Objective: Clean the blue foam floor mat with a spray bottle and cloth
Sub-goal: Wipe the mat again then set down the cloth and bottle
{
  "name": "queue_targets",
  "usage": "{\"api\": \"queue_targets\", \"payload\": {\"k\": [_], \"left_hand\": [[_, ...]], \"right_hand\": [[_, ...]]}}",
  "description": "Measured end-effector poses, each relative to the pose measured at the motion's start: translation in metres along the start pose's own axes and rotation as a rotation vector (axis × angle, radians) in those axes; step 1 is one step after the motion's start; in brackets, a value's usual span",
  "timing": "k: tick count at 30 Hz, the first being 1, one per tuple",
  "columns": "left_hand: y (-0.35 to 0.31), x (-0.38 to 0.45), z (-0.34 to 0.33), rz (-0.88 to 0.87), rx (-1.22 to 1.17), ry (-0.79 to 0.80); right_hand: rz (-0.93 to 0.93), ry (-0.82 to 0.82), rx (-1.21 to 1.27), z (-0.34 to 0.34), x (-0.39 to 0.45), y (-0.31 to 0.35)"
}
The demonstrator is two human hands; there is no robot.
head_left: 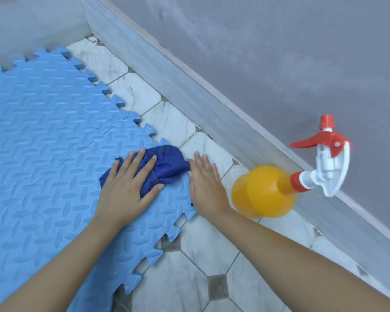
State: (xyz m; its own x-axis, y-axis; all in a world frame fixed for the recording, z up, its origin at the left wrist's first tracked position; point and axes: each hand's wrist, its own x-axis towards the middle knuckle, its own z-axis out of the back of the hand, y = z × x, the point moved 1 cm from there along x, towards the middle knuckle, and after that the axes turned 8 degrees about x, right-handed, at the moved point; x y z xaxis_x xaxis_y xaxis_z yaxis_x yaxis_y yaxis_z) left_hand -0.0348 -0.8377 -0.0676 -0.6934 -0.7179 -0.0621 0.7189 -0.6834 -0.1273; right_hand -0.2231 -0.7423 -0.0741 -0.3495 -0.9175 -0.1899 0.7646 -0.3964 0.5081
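The blue foam floor mat (43,154), made of interlocking textured tiles, covers the left half of the view. A dark blue cloth (167,164) lies bunched at the mat's right edge. My left hand (128,188) presses flat on the cloth with its fingers spread over it. Beside the cloth, my right hand (205,181) rests flat across the mat's edge and the tile, fingers together, holding nothing. An orange spray bottle (266,190) with a white and red trigger head stands on the floor just right of my right hand.
White marble floor tiles (189,251) with small grey diamond insets run along the mat's toothed edge. A pale skirting board (212,109) and a grey wall (279,52) close the right side, meeting another wall at the far corner.
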Motion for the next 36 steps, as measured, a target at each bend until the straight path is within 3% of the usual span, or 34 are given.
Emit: {"api": "queue_targets", "payload": {"k": [4, 7, 11, 15, 18, 23, 25, 30, 33, 36], "left_hand": [[0.005, 0.017, 0.002, 0.084, -0.057, -0.042], [0.002, 0.01, 0.009, 0.094, -0.167, -0.045], [0.004, -0.015, 0.035, 0.173, -0.265, -0.071], [-0.004, -0.033, 0.057, 0.12, -0.266, -0.12], [-0.039, -0.03, 0.076, 0.018, -0.309, -0.154], [-0.125, -0.013, 0.096, -0.04, -0.52, -0.181], [-0.156, -0.012, 0.098, -0.042, -0.637, -0.103], [-0.184, -0.006, 0.077, -0.079, -0.802, 0.389], [-0.179, -0.015, 0.059, -0.049, -0.69, 0.623], [-0.171, -0.028, 0.039, -0.095, -0.493, 0.64]], "right_hand": [[-0.02, 0.126, 0.022, 0.015, -0.002, 0.004], [-0.023, 0.131, -0.024, 0.032, -0.013, 0.013], [0.061, 0.059, 0.043, 0.053, -0.045, 0.031], [0.214, -0.003, 0.025, 0.066, -0.086, 0.029], [0.276, -0.072, 0.031, 0.075, -0.124, 0.018], [0.206, -0.301, 0.031, 0.097, -0.18, -0.026], [0.101, -0.408, 0.05, 0.115, -0.192, -0.048], [-0.135, -0.56, -0.004, 0.154, -0.21, -0.093], [-0.169, -0.555, -0.037, 0.153, -0.217, -0.106], [-0.183, -0.5, -0.066, 0.141, -0.216, -0.11]]}}
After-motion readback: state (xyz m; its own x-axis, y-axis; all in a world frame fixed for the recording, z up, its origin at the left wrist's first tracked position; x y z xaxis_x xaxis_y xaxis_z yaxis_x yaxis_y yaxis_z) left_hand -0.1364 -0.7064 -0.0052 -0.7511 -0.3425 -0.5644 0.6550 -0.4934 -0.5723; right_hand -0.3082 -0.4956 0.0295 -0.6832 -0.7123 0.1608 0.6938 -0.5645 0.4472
